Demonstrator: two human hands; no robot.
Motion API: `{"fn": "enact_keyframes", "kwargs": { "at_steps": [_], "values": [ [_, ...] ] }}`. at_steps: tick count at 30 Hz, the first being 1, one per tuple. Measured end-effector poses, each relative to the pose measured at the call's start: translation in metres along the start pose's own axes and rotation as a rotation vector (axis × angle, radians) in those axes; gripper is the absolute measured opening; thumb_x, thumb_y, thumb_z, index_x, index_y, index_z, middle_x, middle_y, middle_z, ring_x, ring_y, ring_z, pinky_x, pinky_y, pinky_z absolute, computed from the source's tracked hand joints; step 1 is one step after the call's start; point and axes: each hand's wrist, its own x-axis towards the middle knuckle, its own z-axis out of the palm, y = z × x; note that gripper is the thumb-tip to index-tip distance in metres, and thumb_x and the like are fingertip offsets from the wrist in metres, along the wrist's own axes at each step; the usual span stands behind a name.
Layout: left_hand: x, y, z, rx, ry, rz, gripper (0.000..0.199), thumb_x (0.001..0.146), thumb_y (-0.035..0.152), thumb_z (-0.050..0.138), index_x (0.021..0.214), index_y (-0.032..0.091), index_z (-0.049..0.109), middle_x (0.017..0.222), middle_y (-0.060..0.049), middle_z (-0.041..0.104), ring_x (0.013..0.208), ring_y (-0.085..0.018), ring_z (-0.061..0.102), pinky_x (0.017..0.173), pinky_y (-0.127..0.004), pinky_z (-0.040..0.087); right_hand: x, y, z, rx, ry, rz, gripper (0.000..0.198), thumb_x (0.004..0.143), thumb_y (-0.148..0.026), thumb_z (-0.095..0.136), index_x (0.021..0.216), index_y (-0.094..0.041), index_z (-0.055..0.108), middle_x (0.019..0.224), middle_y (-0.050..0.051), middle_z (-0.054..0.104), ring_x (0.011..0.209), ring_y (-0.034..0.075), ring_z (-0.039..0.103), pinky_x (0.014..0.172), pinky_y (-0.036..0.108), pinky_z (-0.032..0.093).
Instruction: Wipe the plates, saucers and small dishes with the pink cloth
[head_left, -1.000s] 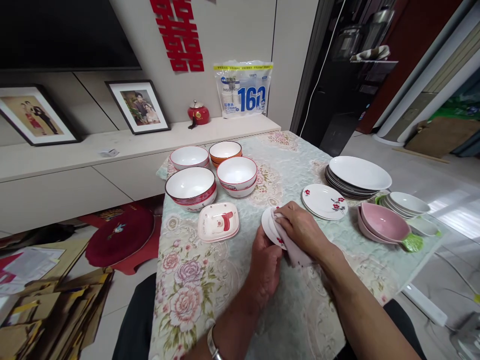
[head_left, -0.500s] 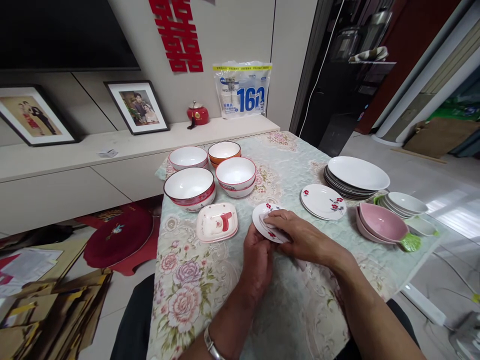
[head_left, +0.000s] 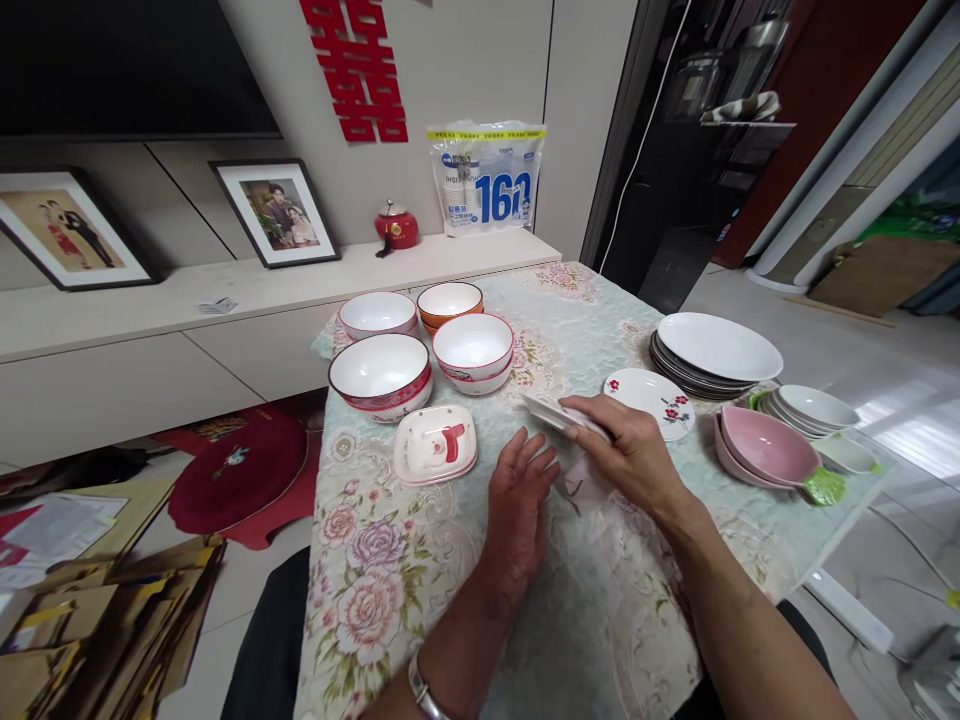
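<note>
My right hand (head_left: 634,450) grips a small white plate (head_left: 546,410), tilted so that it shows nearly edge-on. A pale cloth (head_left: 589,485) hangs below the same hand, partly hidden by the fingers. Just left of the plate, my left hand (head_left: 517,490) is open, fingers spread, holding nothing. To the left of that hand lie rectangular dishes (head_left: 433,447) with a red-scarfed figure on the top one. White plates with red flowers (head_left: 645,400) rest beyond my right hand.
Stacked bowls (head_left: 379,370) stand at the table's left back. On the right are oval plates (head_left: 716,345), pink leaf-handled bowls (head_left: 765,445) and small bowls (head_left: 814,405). A flowered tablecloth (head_left: 375,600) covers the table. A white cabinet (head_left: 285,290) runs behind.
My left hand has let go of the plate and opened. My right hand has tipped the plate from face-up to nearly edge-on and shifted it slightly right.
</note>
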Motion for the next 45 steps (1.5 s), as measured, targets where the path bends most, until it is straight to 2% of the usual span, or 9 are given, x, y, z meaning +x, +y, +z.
{"fn": "enact_keyframes", "kwargs": {
  "at_steps": [6,13,16,20,24,30,34,39,45],
  "values": [
    [0.000,0.000,0.002,0.019,0.037,0.043,0.062,0.063,0.009,0.075,0.121,0.019,0.058,0.144,-0.015,0.053,0.128,-0.027,0.055,0.106,-0.037,0.042,0.005,0.022,0.001,0.588,0.326,0.465,0.036,0.076,-0.044,0.073,0.102,-0.020,0.073,0.091,0.004,0.075,0.077,0.021,0.067,0.068,0.033,0.052],
    [-0.004,0.004,0.004,-0.042,-0.151,0.007,0.034,0.078,0.026,0.069,0.111,0.017,0.068,0.118,-0.009,0.071,0.106,-0.022,0.064,0.084,-0.030,0.050,0.007,0.026,0.006,0.861,0.209,0.689,0.047,0.065,-0.048,0.081,0.100,-0.017,0.072,0.078,0.004,0.074,0.065,0.021,0.065,0.060,0.032,0.051],
    [-0.002,0.002,0.002,-0.081,-0.067,-0.043,0.031,0.072,0.027,0.078,0.100,0.015,0.069,0.105,-0.008,0.074,0.088,-0.017,0.066,0.074,-0.027,0.050,0.006,0.030,0.011,0.697,0.166,0.629,0.046,0.072,-0.051,0.074,0.103,-0.017,0.072,0.090,0.007,0.075,0.078,0.023,0.067,0.071,0.036,0.052],
    [-0.001,0.001,0.002,-0.111,0.005,-0.065,0.039,0.062,0.026,0.085,0.095,0.015,0.068,0.096,-0.006,0.075,0.082,-0.016,0.066,0.075,-0.028,0.050,0.005,0.037,0.012,0.157,0.243,0.393,0.039,0.083,-0.044,0.062,0.111,-0.018,0.071,0.112,0.011,0.071,0.104,0.028,0.063,0.095,0.045,0.045],
    [-0.003,-0.001,0.003,-0.032,0.059,-0.050,0.039,0.058,0.028,0.084,0.089,0.015,0.066,0.085,-0.004,0.074,0.075,-0.017,0.065,0.072,-0.030,0.050,0.006,0.035,0.009,-0.169,0.319,0.200,0.036,0.091,-0.034,0.051,0.116,-0.016,0.069,0.109,0.013,0.069,0.105,0.028,0.061,0.094,0.044,0.045],
    [-0.006,-0.002,0.005,0.075,0.054,-0.065,0.032,0.061,0.027,0.078,0.087,0.014,0.064,0.082,-0.004,0.073,0.074,-0.017,0.064,0.070,-0.030,0.049,0.002,0.036,0.014,-0.301,0.052,0.122,0.030,0.095,-0.026,0.048,0.115,-0.018,0.070,0.097,0.011,0.066,0.096,0.026,0.061,0.085,0.038,0.047],
    [-0.008,0.001,0.009,0.048,0.040,-0.075,0.048,0.055,0.010,0.074,0.102,0.015,0.064,0.097,-0.006,0.074,0.085,-0.017,0.064,0.074,-0.028,0.049,0.001,0.034,0.021,-0.404,-0.180,0.117,0.030,0.096,-0.023,0.048,0.118,-0.016,0.068,0.104,0.013,0.066,0.101,0.029,0.058,0.087,0.040,0.045],
    [-0.009,0.002,0.010,-0.010,-0.013,-0.132,0.059,0.053,0.001,0.067,0.108,0.019,0.061,0.095,-0.003,0.072,0.081,-0.016,0.063,0.070,-0.027,0.049,0.003,0.007,0.024,-0.240,-0.271,-0.085,0.031,0.100,-0.019,0.043,0.123,-0.017,0.062,0.117,0.010,0.067,0.106,0.025,0.054,0.095,0.039,0.041],
    [-0.010,0.001,0.009,-0.050,-0.040,-0.118,0.058,0.048,-0.004,0.060,0.101,0.020,0.061,0.091,0.002,0.069,0.076,-0.011,0.060,0.066,-0.021,0.046,0.003,-0.020,0.024,-0.076,-0.450,-0.258,0.021,0.098,-0.017,0.049,0.105,-0.022,0.068,0.097,0.004,0.071,0.093,0.020,0.056,0.087,0.034,0.043]
  ]
}}
